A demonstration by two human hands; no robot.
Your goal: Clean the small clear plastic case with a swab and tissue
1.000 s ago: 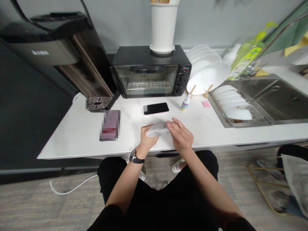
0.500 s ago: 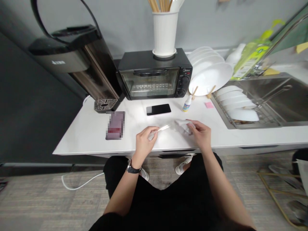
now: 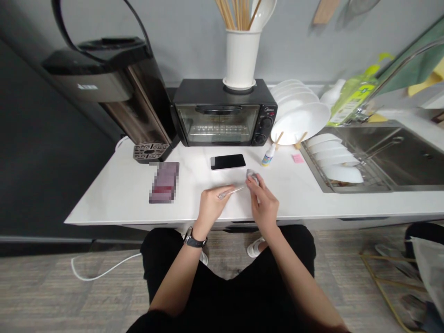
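Observation:
My left hand (image 3: 211, 202) is closed on a thin, clear, flat thing (image 3: 237, 189) seen almost edge-on; its kind is not plain. Bunched in the closed fingers of my right hand (image 3: 264, 202) is a pale grey cloth (image 3: 251, 174), close to the far end of the clear thing. Whether the two touch I cannot tell. Both hands are just above the white counter (image 3: 194, 178). Beyond them lie a black phone (image 3: 228, 162), screen up, and a small white spray bottle (image 3: 268, 156) standing upright.
A blurred purple item (image 3: 165, 182) lies at left, before a tall dispenser (image 3: 138, 104). A toaster oven (image 3: 218, 122) bears a white utensil holder (image 3: 242, 58). To the right are racked plates (image 3: 307, 120), a pink note (image 3: 297, 158) and a sink (image 3: 398, 172) with bowls (image 3: 343, 173).
My right hand has moved left, bringing the cloth to the clear thing. The cloth is now bunched smaller. The clear thing has turned nearly edge-on in my left hand.

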